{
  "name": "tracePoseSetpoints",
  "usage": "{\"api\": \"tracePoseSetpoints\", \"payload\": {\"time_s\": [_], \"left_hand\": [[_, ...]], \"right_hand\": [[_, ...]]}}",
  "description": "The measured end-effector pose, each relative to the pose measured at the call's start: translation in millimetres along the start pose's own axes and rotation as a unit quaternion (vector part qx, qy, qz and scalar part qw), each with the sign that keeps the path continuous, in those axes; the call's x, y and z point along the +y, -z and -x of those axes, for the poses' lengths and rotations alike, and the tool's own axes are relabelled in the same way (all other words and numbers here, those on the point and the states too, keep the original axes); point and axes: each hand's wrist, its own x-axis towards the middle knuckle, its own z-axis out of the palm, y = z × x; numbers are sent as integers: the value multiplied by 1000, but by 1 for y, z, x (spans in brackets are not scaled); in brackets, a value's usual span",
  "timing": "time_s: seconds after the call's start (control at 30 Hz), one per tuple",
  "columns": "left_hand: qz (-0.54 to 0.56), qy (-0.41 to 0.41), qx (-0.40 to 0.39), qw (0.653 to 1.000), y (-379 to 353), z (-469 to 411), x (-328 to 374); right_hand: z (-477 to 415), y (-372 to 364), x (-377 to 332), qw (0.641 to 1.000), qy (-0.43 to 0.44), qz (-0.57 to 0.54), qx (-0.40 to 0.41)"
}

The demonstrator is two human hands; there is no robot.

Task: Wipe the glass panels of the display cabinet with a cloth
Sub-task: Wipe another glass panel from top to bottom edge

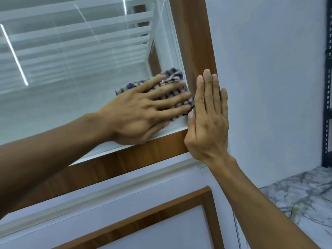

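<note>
The display cabinet's glass panel (71, 72) fills the upper left, set in a brown wooden frame (194, 42). A checked blue and beige cloth (172, 78) lies flat against the lower right corner of the glass. My left hand (143, 112) presses on the cloth with straight, spread fingers. My right hand (208, 115) lies flat on the frame's right upright, fingers straight and pointing up, thumb beside the cloth's edge. White shelves show through the glass.
Below the frame is a white cabinet door with a brown-trimmed panel (161, 221). A white wall (269, 69) stands to the right, a dark metal rack (327, 105) at the far right edge, and marble floor (296, 198) below.
</note>
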Motion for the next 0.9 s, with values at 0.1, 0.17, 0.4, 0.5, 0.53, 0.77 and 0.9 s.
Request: {"api": "tracePoseSetpoints", "payload": {"time_s": [0.1, 0.17, 0.4, 0.5, 0.53, 0.77, 0.9], "left_hand": [[0, -13, 5, 1000, 4, 13, -15], [-10, 45, 19, 999, 6, 2, -11], [10, 70, 15, 997, -4, 1, 10], [10, 142, 42, 989, -3, 17, 14], [15, 162, 47, 986, -3, 22, 16], [39, 271, 78, 958, -9, 62, 22], [34, 306, 88, 947, -9, 103, 14]], "right_hand": [[1, -1, 0, 1000, -1, 0, -6], [1, -1, 1, 1000, -3, 1, -6], [4, 0, 3, 1000, -9, 7, -8], [4, 0, -3, 999, -34, 27, -18], [4, -1, -10, 999, -41, 27, -23], [-7, -26, -80, 995, 37, 4, -95], [-13, -47, -117, 993, 70, -7, -91]]}}
